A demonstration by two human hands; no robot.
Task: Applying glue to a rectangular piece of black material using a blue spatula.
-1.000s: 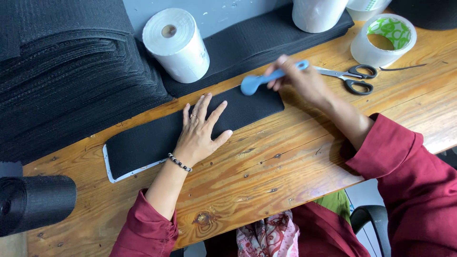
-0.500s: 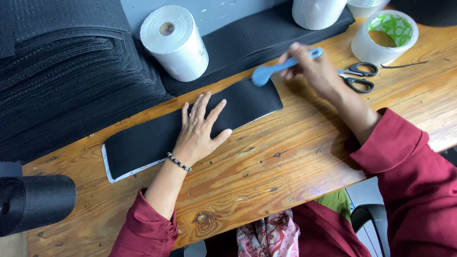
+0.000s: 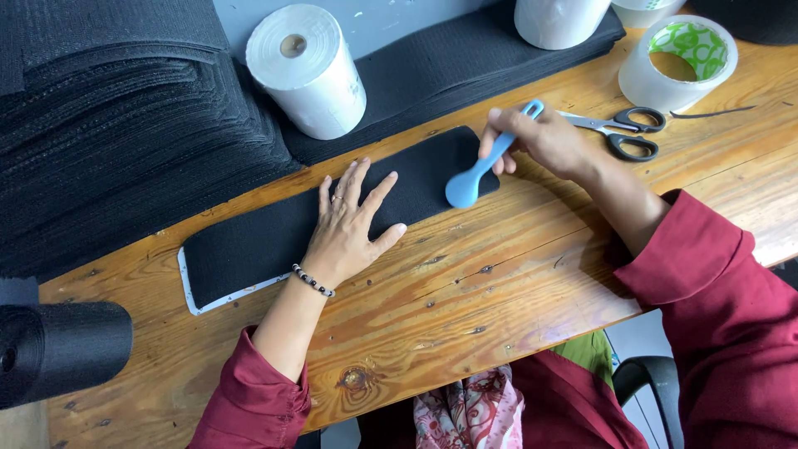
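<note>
A long black fabric strip (image 3: 249, 241) with a white backing edge lies across the wooden table (image 3: 499, 291). My left hand (image 3: 349, 224) presses flat on its middle, fingers spread, holding nothing. My right hand (image 3: 540, 137) grips a light blue plastic spoon-shaped tool (image 3: 478, 170) by its handle. The tool's rounded end rests at the strip's right end, near the lower edge.
Black-handled scissors (image 3: 623, 129) lie just right of my right hand. A clear tape roll (image 3: 677, 62) stands at the back right, white rolls (image 3: 307, 71) at the back. Stacked black fabric (image 3: 108, 125) fills the left; a black roll (image 3: 58, 349) sits at the lower left.
My right hand has swung the blue tool's rounded end down onto the strip's right end. My left hand stays flat on the strip.
</note>
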